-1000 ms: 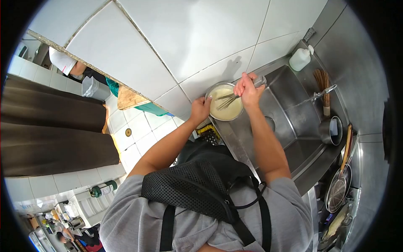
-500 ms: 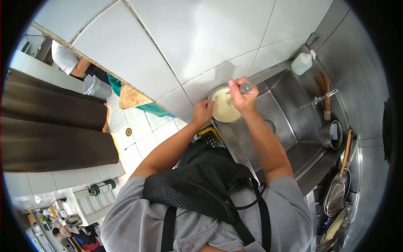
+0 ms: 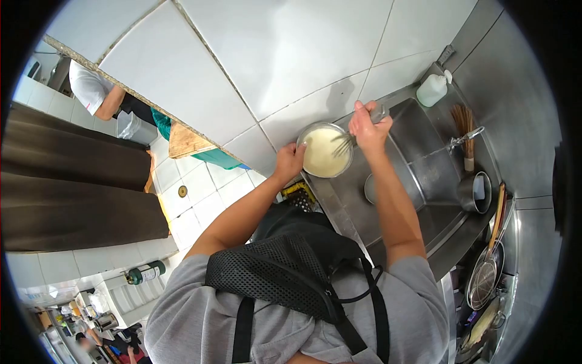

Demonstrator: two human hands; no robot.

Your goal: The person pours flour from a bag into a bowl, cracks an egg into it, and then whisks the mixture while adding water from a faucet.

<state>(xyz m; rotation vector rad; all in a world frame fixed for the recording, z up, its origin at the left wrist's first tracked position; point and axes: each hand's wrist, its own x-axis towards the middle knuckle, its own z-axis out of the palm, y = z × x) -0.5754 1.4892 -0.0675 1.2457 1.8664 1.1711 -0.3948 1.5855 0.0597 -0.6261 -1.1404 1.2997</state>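
Observation:
My left hand (image 3: 290, 160) grips the left rim of a round metal bowl (image 3: 315, 176), the thumb over its edge. Pale, creamy liquid (image 3: 321, 155) fills part of the bowl, which sits at the sink's left edge by the tiled wall. In my right hand (image 3: 369, 128) is a whisk (image 3: 344, 145), fingers closed round its handle. The whisk is tilted, its wires at the right side of the bowl over the liquid; how deep they reach I cannot tell.
The steel sink (image 3: 418, 130) lies to the right. Around it are a soap bottle (image 3: 432, 91), a twig brush (image 3: 465, 133), a faucet (image 3: 467, 138), a metal pot (image 3: 476, 193) and a long-handled strainer (image 3: 484, 279). Another person's arm (image 3: 111, 103) shows at upper left.
My right hand has moved right with the whisk, which now leans across the bowl's right rim. My left hand still grips the bowl. More of the round sink drain area shows.

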